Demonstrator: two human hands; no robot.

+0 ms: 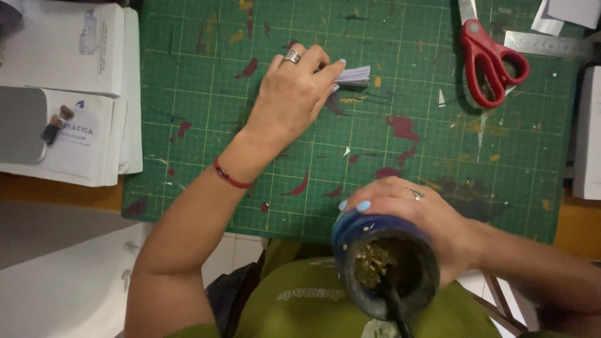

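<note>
My left hand (294, 94) rests on the green cutting mat (206, 125), fingers curled over a small stack of folded pale paper (354, 75) that sticks out to the right of my fingertips. A ring sits on one finger and a red cord circles the wrist. My right hand (416, 216) is wrapped around a dark blue cup (383, 272) held close to my body, below the mat's near edge. The cup is filled with green-brown herb, and a dark straw stands in it.
Red-handled scissors (491, 59) lie at the mat's upper right beside a metal ruler (548, 44). White papers and envelopes (75, 94) are stacked left of the mat, with a grey device (22, 125) on them. Paint stains and paper scraps dot the mat.
</note>
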